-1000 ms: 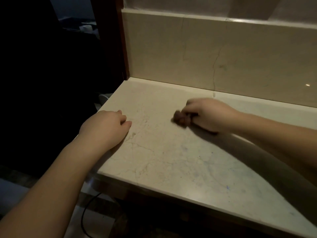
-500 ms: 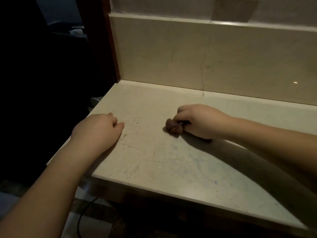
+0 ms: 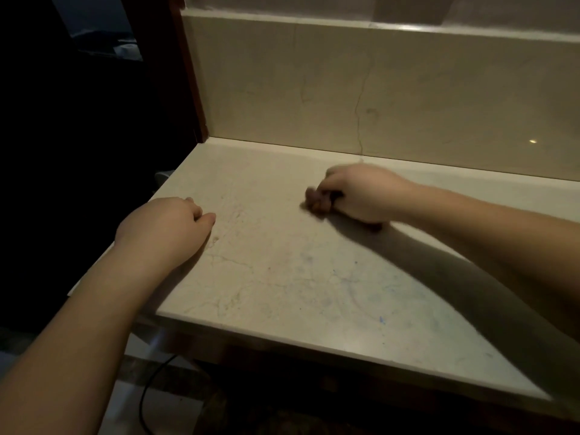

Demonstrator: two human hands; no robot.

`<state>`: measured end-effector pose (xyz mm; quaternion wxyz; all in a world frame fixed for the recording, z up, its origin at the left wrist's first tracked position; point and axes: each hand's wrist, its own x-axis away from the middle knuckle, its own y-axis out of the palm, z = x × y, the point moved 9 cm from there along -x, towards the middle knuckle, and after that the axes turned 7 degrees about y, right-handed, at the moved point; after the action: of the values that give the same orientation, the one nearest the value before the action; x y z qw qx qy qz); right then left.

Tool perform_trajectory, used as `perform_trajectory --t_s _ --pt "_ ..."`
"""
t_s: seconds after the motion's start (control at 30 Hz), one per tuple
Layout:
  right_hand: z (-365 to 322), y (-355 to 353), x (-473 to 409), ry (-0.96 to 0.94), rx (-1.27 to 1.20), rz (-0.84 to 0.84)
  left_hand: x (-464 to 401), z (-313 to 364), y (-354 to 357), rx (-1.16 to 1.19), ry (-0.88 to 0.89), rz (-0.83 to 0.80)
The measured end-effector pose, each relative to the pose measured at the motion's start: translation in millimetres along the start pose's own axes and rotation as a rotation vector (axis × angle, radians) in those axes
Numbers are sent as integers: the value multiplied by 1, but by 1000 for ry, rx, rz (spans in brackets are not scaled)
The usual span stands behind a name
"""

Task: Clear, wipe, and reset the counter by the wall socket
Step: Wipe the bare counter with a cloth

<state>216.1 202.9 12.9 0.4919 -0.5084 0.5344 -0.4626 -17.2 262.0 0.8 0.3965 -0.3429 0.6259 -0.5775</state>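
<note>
A pale marble counter (image 3: 282,277) runs along a marble backsplash. My right hand (image 3: 364,193) grips a small bunched brown cloth (image 3: 317,200) and holds it down on the counter near the middle, close to the back edge; the hand is blurred. My left hand (image 3: 163,227) rests on the counter's left edge with its fingers curled under and nothing in it. Faint blue marks and veins show on the stone in front of me. No wall socket is in view.
The marble backsplash (image 3: 376,89) rises behind the counter, with a dark wooden post (image 3: 188,73) at its left end. Left of the counter lies dark open space. A black cable (image 3: 150,390) trails on the floor below the front edge.
My right hand has slid the brown cloth over the counter, back toward the backsplash. My left hand has stayed at the left edge. The camera has shifted slightly.
</note>
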Motion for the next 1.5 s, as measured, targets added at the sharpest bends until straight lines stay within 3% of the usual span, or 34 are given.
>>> perform_trajectory --t_s 0.1,0.17,0.33,0.43,0.6,0.7,0.87,1.03,1.23,1.3,1.4,1.5 --pt "59 -9 -21 220 43 49 1 0 0 17 12 -17" --pt "63 -7 -17 245 16 70 2 -1 1 26 18 2" --pt "-11 -1 31 46 -81 103 4 0 5 103 -7 28" --pt "-30 3 40 -48 -93 36 5 4 6 153 -8 24" --pt "65 -11 22 216 -57 113 26 22 1 247 38 28" --pt "87 -9 50 278 -52 122 34 23 8 215 75 -19" --pt "31 -8 85 170 -85 181 35 27 8 169 84 -32" --pt "-45 4 72 -35 -211 123 35 29 5 122 38 -16" --pt "55 0 6 221 -84 177 36 26 7 142 16 -5" --pt "58 1 -8 240 -102 182 37 25 9 130 5 -2" --pt "18 5 -3 141 -161 186 39 28 9 90 4 1" --pt "-43 8 35 -96 -223 140 38 32 8 54 16 -14"
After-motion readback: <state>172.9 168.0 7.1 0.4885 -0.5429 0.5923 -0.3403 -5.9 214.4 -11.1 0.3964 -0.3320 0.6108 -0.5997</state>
